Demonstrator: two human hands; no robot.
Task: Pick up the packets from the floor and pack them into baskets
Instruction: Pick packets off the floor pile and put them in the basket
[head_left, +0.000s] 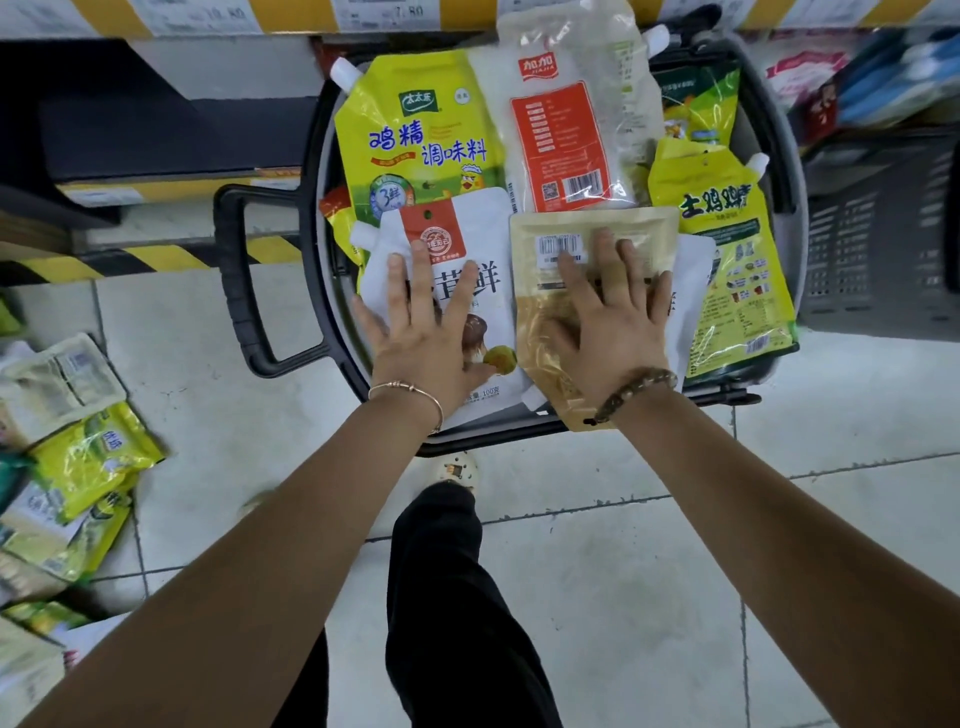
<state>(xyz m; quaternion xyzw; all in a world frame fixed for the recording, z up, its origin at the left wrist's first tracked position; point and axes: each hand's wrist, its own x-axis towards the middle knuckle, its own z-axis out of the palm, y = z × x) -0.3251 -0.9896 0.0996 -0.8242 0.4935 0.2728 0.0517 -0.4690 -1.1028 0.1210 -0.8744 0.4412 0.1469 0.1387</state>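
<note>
A dark shopping basket (779, 171) on the tiled floor is heaped with seasoning packets. My left hand (426, 332) lies flat with spread fingers on a white spouted packet (483, 234) with a red label. My right hand (608, 317) presses flat on a tan packet (639, 228) with a barcode sticker. Behind them lie a large yellow packet (415, 119), a clear packet with an orange label (561, 135) and a yellow-green packet (727, 234) at the right. More packets (88, 457) lie piled on the floor at the left.
The basket's black handle (244, 280) sticks out to the left. Shelving with yellow-black striped edging (156, 257) runs along the back. A grey crate (883, 234) stands at the right. My dark trouser leg (447, 597) and shoe are below the basket.
</note>
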